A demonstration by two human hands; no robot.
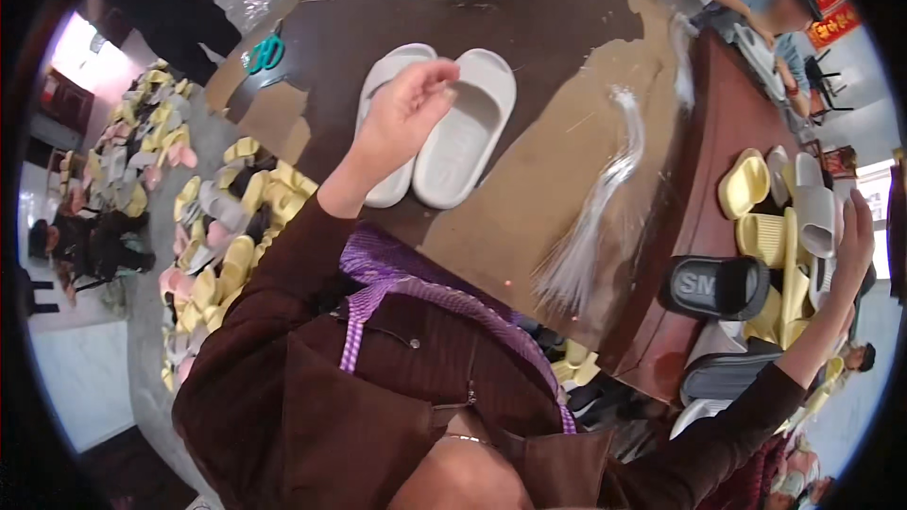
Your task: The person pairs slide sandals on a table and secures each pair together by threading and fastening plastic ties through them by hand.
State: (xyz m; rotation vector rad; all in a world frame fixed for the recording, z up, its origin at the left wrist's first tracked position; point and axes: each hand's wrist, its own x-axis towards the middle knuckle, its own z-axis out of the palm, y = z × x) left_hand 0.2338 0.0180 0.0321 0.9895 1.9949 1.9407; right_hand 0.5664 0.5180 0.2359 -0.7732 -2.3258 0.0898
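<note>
A brown table (567, 66) bears grey slippers (460, 156) under the left hand (404, 118).

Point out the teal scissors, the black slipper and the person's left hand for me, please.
Teal scissors (263, 55): head view, on the handles.
Black slipper (704, 287): head view, on the footbed.
Left hand (407, 108): head view, mid-hand.

And I'm spotting bold, pale lettering (698, 282) inside the black slipper (751, 289), fainter raised letters (455, 149) inside my grey slipper (488, 85), gold characters (837, 23) on a red banner (824, 36) over there!
</note>
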